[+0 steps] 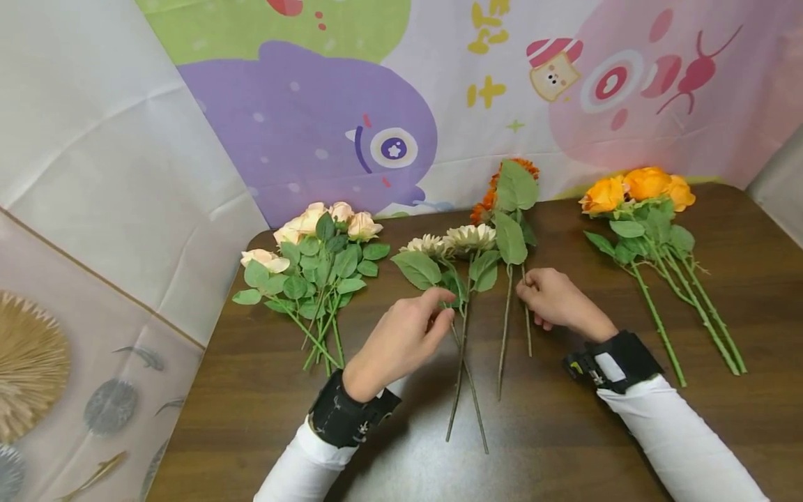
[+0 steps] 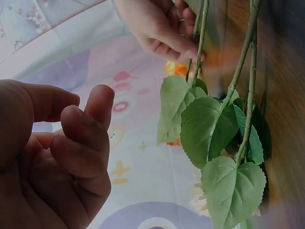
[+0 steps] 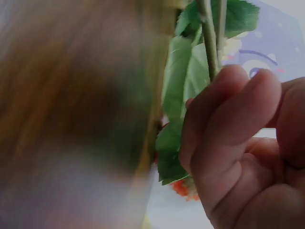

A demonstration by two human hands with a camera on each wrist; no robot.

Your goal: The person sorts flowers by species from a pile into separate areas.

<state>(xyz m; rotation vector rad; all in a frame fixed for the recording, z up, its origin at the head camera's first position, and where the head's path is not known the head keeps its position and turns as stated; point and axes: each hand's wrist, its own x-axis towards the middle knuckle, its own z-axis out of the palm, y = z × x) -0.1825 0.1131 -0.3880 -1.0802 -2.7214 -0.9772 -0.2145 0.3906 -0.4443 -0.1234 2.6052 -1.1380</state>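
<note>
We see the right grip (image 1: 555, 300) pinching one stem (image 1: 529, 340) of the orange-red flowers (image 1: 484, 208), whose blooms lie beyond it. We see the left grip (image 1: 404, 335) loosely curved, holding nothing, just beside the cream flowers' (image 1: 470, 238) stems on the worktop (image 1: 539, 446).
</note>
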